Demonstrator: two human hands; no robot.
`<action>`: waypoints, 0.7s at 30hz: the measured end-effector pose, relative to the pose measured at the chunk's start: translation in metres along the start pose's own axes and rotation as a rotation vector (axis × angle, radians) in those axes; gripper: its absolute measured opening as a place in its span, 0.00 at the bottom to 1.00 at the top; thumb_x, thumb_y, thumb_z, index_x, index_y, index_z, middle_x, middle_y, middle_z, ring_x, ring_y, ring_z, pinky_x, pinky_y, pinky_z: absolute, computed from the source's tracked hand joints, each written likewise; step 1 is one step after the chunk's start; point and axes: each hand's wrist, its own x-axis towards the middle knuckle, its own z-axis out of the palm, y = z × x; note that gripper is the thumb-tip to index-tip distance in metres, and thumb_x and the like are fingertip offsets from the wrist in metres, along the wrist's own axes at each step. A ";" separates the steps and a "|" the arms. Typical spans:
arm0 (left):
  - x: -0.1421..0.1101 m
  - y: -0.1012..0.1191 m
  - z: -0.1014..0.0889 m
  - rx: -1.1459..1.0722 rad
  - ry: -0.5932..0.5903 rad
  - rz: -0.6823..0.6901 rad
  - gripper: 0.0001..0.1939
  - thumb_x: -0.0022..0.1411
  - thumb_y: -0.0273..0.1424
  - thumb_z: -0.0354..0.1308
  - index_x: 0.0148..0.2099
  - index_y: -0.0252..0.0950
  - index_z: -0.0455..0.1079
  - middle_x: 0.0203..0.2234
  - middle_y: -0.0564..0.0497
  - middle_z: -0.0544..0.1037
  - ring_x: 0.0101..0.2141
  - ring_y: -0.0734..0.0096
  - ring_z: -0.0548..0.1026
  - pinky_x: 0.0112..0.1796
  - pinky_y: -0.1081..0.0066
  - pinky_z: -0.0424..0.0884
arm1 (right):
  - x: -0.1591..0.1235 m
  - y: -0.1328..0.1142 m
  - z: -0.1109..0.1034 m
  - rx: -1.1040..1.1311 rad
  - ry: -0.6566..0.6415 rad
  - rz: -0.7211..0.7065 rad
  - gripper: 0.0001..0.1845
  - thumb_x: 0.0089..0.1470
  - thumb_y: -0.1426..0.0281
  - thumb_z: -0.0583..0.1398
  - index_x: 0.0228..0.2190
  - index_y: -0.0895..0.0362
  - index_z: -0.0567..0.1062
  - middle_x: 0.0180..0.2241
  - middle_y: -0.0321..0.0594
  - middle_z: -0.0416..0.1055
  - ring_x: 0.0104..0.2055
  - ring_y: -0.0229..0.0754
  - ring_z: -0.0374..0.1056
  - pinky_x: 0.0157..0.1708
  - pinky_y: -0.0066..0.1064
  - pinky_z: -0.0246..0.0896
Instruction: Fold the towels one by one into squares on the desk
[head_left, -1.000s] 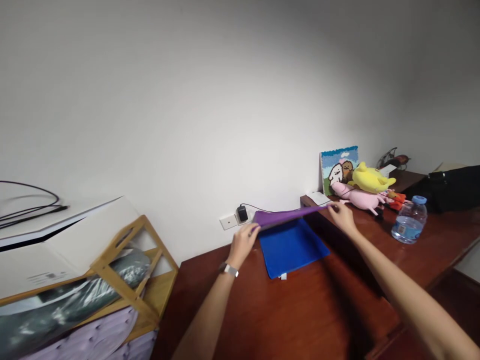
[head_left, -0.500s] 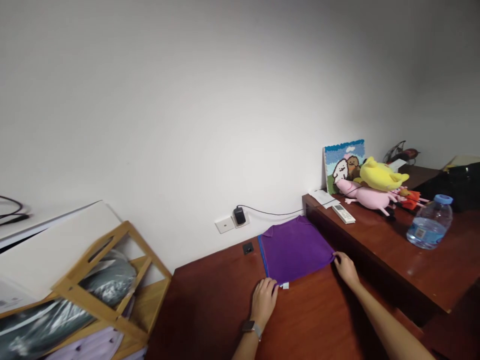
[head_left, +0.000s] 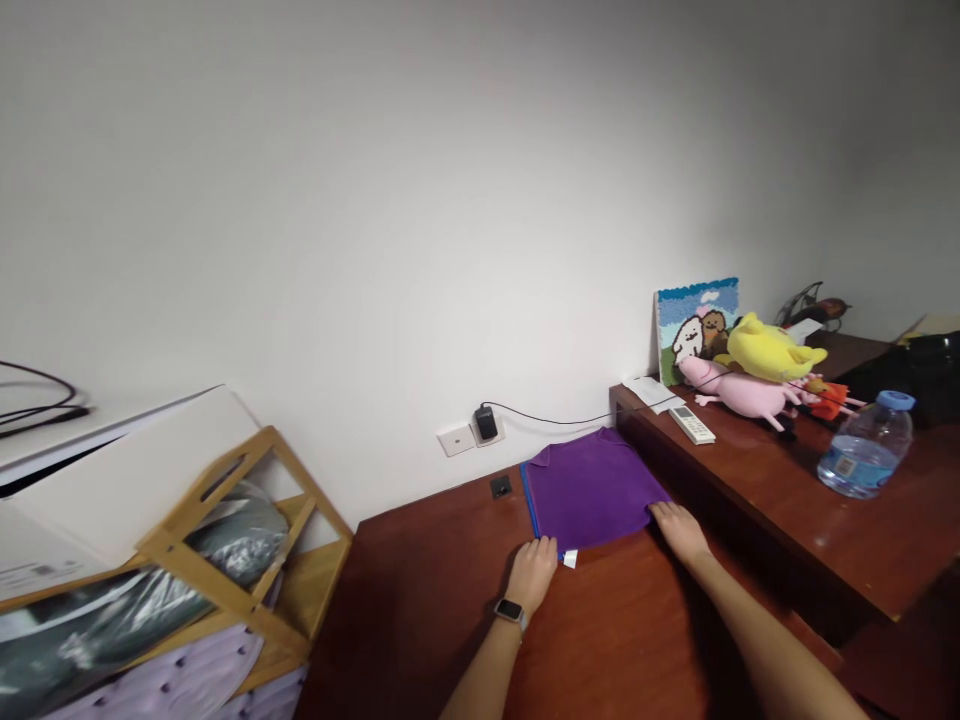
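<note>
A purple cloth [head_left: 596,488] lies spread on the brown table, one far-left corner folded over. Beneath it a blue cloth [head_left: 529,503] shows as a narrow strip along the left side. My left hand [head_left: 534,572], a watch on its wrist, has its fingers closed at the near-left corner, beside a small white tag [head_left: 570,558]. At the near-right corner, my right hand [head_left: 679,530] pinches the purple cloth's edge. The fingertips of both hands are partly hidden.
A raised brown desktop [head_left: 795,500] on the right bears a remote control [head_left: 691,425], plush toys [head_left: 772,350] and a water bottle [head_left: 866,450]. A black charger [head_left: 486,422] is plugged into the wall, its cable running right. A wooden rack [head_left: 225,560] stands at left.
The purple cloth, held raised at the back a second ago, came down toward me over the blue cloth. Since then both hands have shifted slightly, still at the near corners.
</note>
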 end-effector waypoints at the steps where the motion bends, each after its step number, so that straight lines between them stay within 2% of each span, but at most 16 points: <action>1: -0.002 0.003 -0.004 -0.001 -0.004 0.004 0.11 0.67 0.19 0.52 0.45 0.34 0.74 0.33 0.48 0.77 0.36 0.61 0.78 0.39 0.63 0.75 | 0.000 -0.001 -0.005 0.006 -0.017 0.001 0.23 0.58 0.83 0.52 0.47 0.55 0.80 0.46 0.47 0.81 0.49 0.49 0.77 0.50 0.37 0.69; 3: -0.015 0.011 -0.012 -0.006 -0.013 0.019 0.10 0.67 0.20 0.52 0.45 0.35 0.73 0.33 0.48 0.77 0.36 0.62 0.78 0.39 0.63 0.74 | -0.009 -0.002 -0.015 0.032 -0.030 -0.018 0.23 0.58 0.83 0.53 0.47 0.55 0.80 0.45 0.46 0.81 0.48 0.49 0.77 0.48 0.35 0.70; 5: -0.040 0.022 -0.020 -0.023 -0.017 0.045 0.10 0.67 0.22 0.54 0.45 0.37 0.73 0.35 0.49 0.78 0.37 0.62 0.78 0.41 0.63 0.74 | -0.030 -0.003 -0.022 0.070 -0.013 -0.062 0.24 0.58 0.82 0.52 0.48 0.54 0.80 0.46 0.46 0.81 0.48 0.49 0.77 0.48 0.37 0.71; 9: -0.117 0.045 -0.023 -0.119 0.037 0.058 0.09 0.64 0.27 0.60 0.47 0.40 0.73 0.38 0.49 0.79 0.40 0.59 0.77 0.47 0.57 0.74 | -0.110 0.003 -0.025 0.177 0.021 -0.143 0.22 0.60 0.72 0.54 0.51 0.52 0.80 0.50 0.47 0.80 0.52 0.54 0.76 0.52 0.46 0.72; 12: -0.167 0.058 -0.027 -0.169 0.039 0.146 0.02 0.64 0.32 0.62 0.40 0.42 0.74 0.33 0.50 0.79 0.36 0.60 0.77 0.44 0.59 0.74 | -0.171 0.007 -0.029 0.258 -0.084 -0.140 0.24 0.56 0.64 0.60 0.54 0.49 0.79 0.56 0.49 0.77 0.58 0.61 0.72 0.58 0.54 0.68; 14: -0.177 0.068 -0.040 -0.238 0.008 0.207 0.03 0.65 0.33 0.61 0.37 0.44 0.74 0.30 0.51 0.78 0.34 0.61 0.76 0.42 0.60 0.73 | -0.187 0.002 -0.038 0.351 -0.176 -0.100 0.25 0.57 0.61 0.60 0.56 0.47 0.78 0.59 0.47 0.75 0.62 0.61 0.69 0.61 0.55 0.65; 15: -0.172 0.072 -0.050 -0.295 -0.010 0.190 0.03 0.67 0.33 0.59 0.38 0.44 0.74 0.31 0.51 0.78 0.36 0.61 0.76 0.44 0.60 0.73 | -0.185 -0.004 -0.043 0.411 -0.205 -0.073 0.25 0.59 0.60 0.58 0.56 0.47 0.78 0.60 0.46 0.74 0.63 0.60 0.69 0.63 0.55 0.63; 17: -0.146 0.078 -0.069 -0.422 -0.053 0.055 0.06 0.69 0.35 0.57 0.46 0.45 0.75 0.39 0.50 0.80 0.43 0.60 0.76 0.51 0.59 0.71 | -0.158 -0.023 -0.053 0.538 -0.228 -0.023 0.25 0.63 0.61 0.53 0.58 0.49 0.76 0.60 0.46 0.73 0.64 0.54 0.68 0.66 0.51 0.60; 19: -0.108 0.078 -0.081 -0.482 -0.107 -0.037 0.10 0.72 0.32 0.52 0.47 0.44 0.75 0.40 0.50 0.80 0.43 0.62 0.77 0.50 0.61 0.72 | -0.112 -0.047 -0.054 0.635 -0.241 -0.020 0.26 0.63 0.64 0.50 0.57 0.54 0.77 0.60 0.48 0.74 0.63 0.50 0.68 0.66 0.46 0.59; 21: -0.074 0.068 -0.079 -0.446 -0.133 -0.106 0.11 0.72 0.30 0.50 0.45 0.43 0.76 0.41 0.49 0.80 0.44 0.61 0.76 0.49 0.61 0.72 | -0.061 -0.068 -0.047 0.654 -0.284 -0.036 0.27 0.59 0.68 0.51 0.56 0.57 0.77 0.59 0.49 0.74 0.63 0.48 0.68 0.67 0.42 0.58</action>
